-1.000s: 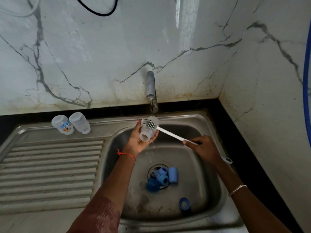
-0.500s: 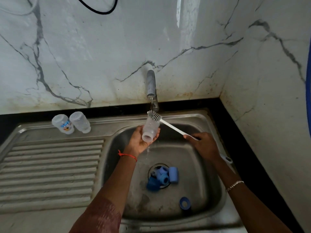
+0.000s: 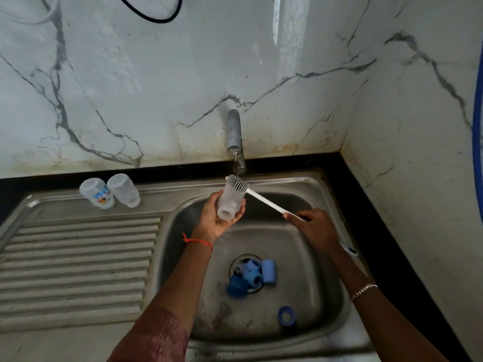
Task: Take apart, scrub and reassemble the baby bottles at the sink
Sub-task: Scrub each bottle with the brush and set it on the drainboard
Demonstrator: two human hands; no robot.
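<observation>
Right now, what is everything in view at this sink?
sink: one, steel, in black counter
tap: one, steel, running, behind sink
held baby bottle: one, clear, under tap
bottle brush: one, white, bristles on that bottle's top
printed bottle: one, clear, sink's rear ledge
plain bottle: one, clear, beside it
bottle parts: several, blue, over drain
ring: one, blue, sink front
left hand: one, holds that bottle
right hand: one, grips brush handle

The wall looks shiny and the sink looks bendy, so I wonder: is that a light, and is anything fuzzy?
Head view: a bright glare streak runs down the marble wall above the tap; head view: the wide lens bows the sink rim; head view: the basin is dim, and the bottle in the left hand and the brush in the right hand look slightly soft.
</observation>
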